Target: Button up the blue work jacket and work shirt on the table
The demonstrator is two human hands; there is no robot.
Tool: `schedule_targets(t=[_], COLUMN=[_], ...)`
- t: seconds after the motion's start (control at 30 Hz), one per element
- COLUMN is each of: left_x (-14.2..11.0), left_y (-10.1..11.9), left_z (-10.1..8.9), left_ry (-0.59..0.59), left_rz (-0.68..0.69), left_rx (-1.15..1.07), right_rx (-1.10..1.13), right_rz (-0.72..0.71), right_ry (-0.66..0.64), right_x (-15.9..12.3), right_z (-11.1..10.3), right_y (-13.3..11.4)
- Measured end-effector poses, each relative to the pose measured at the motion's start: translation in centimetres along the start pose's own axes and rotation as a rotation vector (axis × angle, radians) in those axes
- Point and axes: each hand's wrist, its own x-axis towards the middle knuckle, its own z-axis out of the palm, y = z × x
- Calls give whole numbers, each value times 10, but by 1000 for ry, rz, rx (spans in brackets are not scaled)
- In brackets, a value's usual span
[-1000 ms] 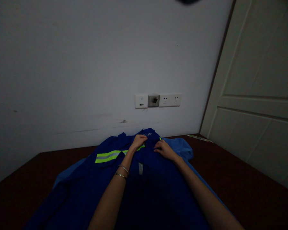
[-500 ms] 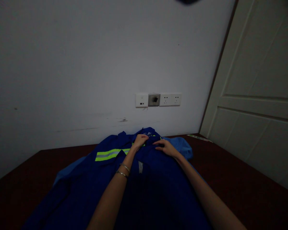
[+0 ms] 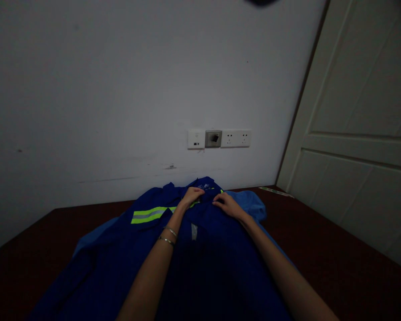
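Observation:
A dark blue work jacket with yellow-green and grey reflective strips lies spread out below me, its collar end toward the wall. My left hand, with two bangles on the wrist, is closed in a pinch on the jacket's front near the collar. Just to its right, my right hand pinches the jacket's other front part, thumb and finger together. Under the jacket a lighter blue cloth shows at both sides. The dim light hides the detail of the fabric between my fingertips.
The dark red tabletop meets a white wall at the back. Sockets and switch plates are set in the wall. A pale panelled door stands along the right. A thin printed strip lies near the back right corner.
My right hand's fingers, apart before, have closed into a pinch on the jacket. My left hand keeps its pinch. The whole view has shifted slightly.

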Motion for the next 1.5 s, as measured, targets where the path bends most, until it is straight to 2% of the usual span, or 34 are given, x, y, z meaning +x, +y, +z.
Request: schedule_targets(t=[0.07,0.13,0.37,0.5,0.63,0.73,0.9,1.07,1.2,1.5], left_x=[0,0,0,-3,-5,-7,-13,-16,-15,-22], left_y=[1,0,-1,3,8,12,20,22,21,27], left_z=[-4,-5,3,5,4,4,2,-3,-3,-3], left_ry=[-91,-119,-67,-55,-50,-92,-187,-213,-223,-279], left_rz=[25,50,52,43,5,-4,-28,-21,-15,-20], left_rx=[-29,-24,78,6,-129,-180,-205,-178,-151,-180], right_rx=[25,59,178,277,365,246,-153,-380,-416,-345], right_rz=[-16,-25,96,208,259,224,46,23,35,83], right_ry=[42,84,225,331,340,364,326,315,330,347], right_x=[1,1,5,9,11,8,-4,-11,-13,-14], right_z=[2,5,18,29,33,33,32,31,30,30], right_y=[0,-2,-3,4,7,5,-4,-15,-18,-13])
